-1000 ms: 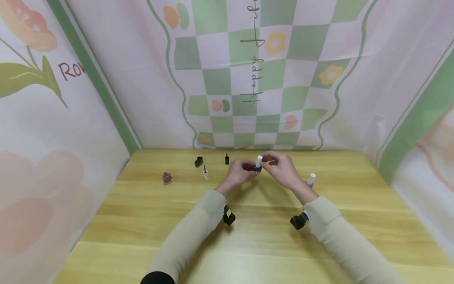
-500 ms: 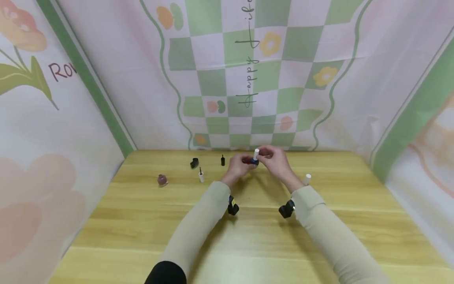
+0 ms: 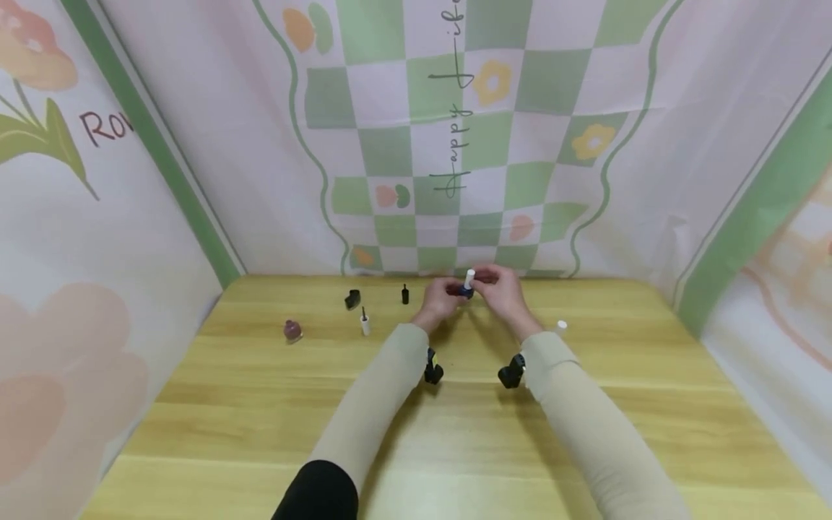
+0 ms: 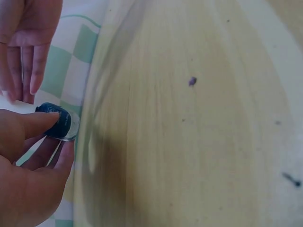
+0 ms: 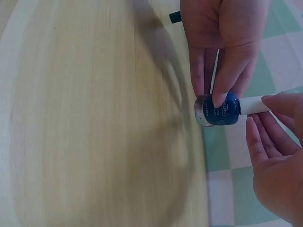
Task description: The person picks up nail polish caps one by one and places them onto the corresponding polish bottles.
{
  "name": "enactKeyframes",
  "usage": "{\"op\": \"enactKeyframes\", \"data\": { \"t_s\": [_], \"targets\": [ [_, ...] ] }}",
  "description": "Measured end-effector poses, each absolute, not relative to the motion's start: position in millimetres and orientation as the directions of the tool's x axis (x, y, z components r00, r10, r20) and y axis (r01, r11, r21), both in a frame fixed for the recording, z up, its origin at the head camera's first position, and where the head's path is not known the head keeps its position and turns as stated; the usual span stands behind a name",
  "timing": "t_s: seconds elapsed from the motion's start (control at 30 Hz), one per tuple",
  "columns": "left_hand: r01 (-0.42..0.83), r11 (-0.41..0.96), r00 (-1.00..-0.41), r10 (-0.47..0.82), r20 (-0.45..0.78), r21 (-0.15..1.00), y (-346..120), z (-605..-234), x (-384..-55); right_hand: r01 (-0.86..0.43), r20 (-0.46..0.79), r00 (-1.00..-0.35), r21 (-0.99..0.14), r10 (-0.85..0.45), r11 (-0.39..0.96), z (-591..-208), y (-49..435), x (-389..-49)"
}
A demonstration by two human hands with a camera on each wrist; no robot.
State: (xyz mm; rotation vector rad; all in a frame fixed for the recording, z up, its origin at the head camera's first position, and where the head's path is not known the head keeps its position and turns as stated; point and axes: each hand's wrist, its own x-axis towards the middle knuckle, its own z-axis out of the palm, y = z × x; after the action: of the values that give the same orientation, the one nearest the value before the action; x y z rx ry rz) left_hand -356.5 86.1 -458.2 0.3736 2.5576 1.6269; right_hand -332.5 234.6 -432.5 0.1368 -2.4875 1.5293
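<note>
One wooden table [image 3: 468,448], checked cloth [image 3: 487,137] beyond — blue bottle [image 5: 230,112] in fingers [image 5: 228,78].

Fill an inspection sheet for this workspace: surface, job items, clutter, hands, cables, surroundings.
Surface: pale wood-grain table; dark specks in the left wrist view.
Job items: dark blue, clear-based glass polish bottle with a white cylindrical cap at its neck.
Clutter: small round mauve bottle; small black object, type unclear; white brush cap; black brush cap; white cylindrical top at right, its lower part hidden.
Hands: left hand grips the bottle; right hand pinches its cap.
Cables: nothing seen.
Surroundings: green-and-white checked fabric backdrop.
</note>
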Motion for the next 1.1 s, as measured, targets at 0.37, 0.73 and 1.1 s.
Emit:
{"op": "enactKeyframes", "data": {
  "t_s": [0.37,0.73,1.1],
  "targets": [
    [0.127,0.431,-0.974,0.225,0.03,0.893,86,-466,-359,-0.171,0.222,-0.972,-0.885,0.07,0.432,-448,229,-336],
    [0.091,0.378,-0.976,0.217,0.007,0.921,80,-468,-351,-0.139,0.189,-0.979,-0.891,0.073,0.433,-450,230,-328],
    [0.064,0.428,-0.959,0.276,-0.063,0.901,64,-452,-330,-0.085,0.166,-0.978,-0.869,0.127,0.488,-440,239,-305]
  ]
}}
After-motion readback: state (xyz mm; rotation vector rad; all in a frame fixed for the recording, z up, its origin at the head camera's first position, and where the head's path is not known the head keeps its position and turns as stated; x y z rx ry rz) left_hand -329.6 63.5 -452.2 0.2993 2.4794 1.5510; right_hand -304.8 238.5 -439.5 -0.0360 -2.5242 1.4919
